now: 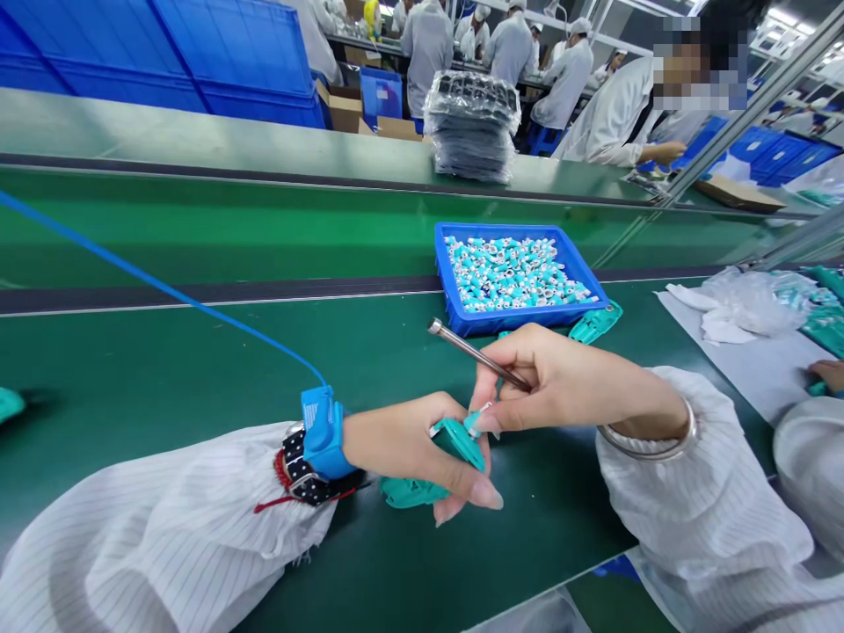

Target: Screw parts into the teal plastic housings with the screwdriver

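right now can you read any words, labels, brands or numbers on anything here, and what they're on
No word, brand or number can be read clearly.
Blue wrist strap: printed marks on its band, too small and blurred to read.

light: bright, even, from ceiling lamps (784,18) far beyond and right of blue tray (501,230) | shadow: soft, darkest beneath left-hand grip (402,448), nearer than tray | glare: pale sheen along conveyor ledge (198,132) beyond tray | distortion: wide-angle bowing at frame edges | blur: pixelated patch (699,66) far right of tray; little else soft
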Demonstrator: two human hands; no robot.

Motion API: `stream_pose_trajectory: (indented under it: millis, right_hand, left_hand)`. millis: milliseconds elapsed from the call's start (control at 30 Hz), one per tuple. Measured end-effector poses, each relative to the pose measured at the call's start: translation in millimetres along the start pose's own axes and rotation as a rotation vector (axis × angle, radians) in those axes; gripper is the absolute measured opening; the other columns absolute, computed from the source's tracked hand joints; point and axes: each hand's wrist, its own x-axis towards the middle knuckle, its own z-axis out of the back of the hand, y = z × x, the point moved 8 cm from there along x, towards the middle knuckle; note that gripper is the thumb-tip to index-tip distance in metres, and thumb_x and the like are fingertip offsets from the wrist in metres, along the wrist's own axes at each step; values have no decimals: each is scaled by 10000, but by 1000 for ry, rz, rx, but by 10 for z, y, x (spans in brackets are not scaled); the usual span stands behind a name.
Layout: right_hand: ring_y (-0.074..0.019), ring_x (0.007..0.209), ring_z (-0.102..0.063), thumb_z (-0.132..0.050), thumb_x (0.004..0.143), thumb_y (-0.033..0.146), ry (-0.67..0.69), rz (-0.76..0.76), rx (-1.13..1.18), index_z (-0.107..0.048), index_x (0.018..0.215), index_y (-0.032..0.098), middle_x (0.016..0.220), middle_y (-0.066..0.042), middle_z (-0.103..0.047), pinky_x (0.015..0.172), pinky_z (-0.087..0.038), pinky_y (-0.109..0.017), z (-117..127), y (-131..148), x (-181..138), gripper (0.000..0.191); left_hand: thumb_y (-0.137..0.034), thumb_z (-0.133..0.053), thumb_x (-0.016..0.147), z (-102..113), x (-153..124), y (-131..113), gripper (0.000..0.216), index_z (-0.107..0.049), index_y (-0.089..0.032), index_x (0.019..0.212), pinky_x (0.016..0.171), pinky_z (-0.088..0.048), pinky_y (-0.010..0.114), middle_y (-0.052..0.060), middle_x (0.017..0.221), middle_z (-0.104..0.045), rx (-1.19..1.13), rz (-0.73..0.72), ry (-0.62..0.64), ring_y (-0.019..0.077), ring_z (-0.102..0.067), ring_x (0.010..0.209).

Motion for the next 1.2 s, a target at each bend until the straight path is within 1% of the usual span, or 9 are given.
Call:
stream_pose_trajectory:
  millis: [100,167,300,400,500,633,867,967,1200]
  right_hand:
    - [-64,547,-553,-702,699,268,-6,1,94,-570,708,124,599,12,-599,480,-418,-161,-13,-34,25,195]
    - [-51,496,-518,-688,714,292,-18,2,128,-562,703,123,584,9,-595,425,-374,-148,-3,-61,42,211]
    - [-9,348,-351,-700,706,299,-20,-15,281,-516,660,136,488,48,-542,315,-240,-134,-14,-108,77,250]
    - [-8,328,-356,-728,679,273,-82,15,388,-493,639,141,464,53,-542,300,-236,-126,12,-97,91,273]
    - [-9,339,-395,-742,667,241,-137,60,416,-501,643,136,471,54,-552,303,-250,-113,50,-64,86,264]
    - [-12,348,-417,-721,699,256,-145,83,402,-506,653,132,472,52,-549,307,-260,-108,81,-50,83,253]
    - [-2,325,-369,-707,718,293,-175,120,454,-479,649,140,476,53,-551,300,-249,-114,102,-91,118,283]
    - [-6,326,-375,-706,717,287,-142,122,469,-484,647,136,483,46,-557,296,-245,-117,67,-102,130,278]
    - [5,304,-312,-713,704,305,-127,108,552,-474,649,139,478,52,-538,293,-193,-119,18,-173,185,296]
  left_hand:
    - [-290,-636,752,22,-7,-17,234,-571,-127,598,509,-434,192,3,516,-559,7,-22,-32,83,-519,486]
    - [-299,-639,747,36,-12,-35,244,-568,-131,585,506,-433,201,6,517,-560,14,-21,-55,90,-522,490]
    - [-312,-648,736,77,-28,-87,261,-557,-135,566,520,-441,203,-2,518,-559,44,20,-134,88,-528,495]
    - [-302,-651,730,139,-48,-163,266,-549,-134,550,509,-441,192,-10,508,-560,70,4,-242,81,-525,480]
    - [-296,-645,736,162,-57,-233,287,-545,-129,526,496,-431,181,-8,500,-566,103,-30,-296,75,-524,474]
    - [-266,-646,737,176,-57,-283,276,-551,-127,518,505,-440,186,-13,496,-576,86,-53,-333,74,-525,463]
    - [-247,-644,742,223,-64,-319,277,-560,-125,508,508,-448,187,-14,489,-581,56,-76,-377,76,-530,458]
    - [-233,-643,739,228,-65,-333,263,-550,-127,518,514,-454,193,-19,490,-580,40,-83,-382,77,-530,453]
    - [-283,-666,721,223,-41,-255,277,-548,-118,531,487,-443,197,-5,488,-576,-25,-84,-406,85,-534,448]
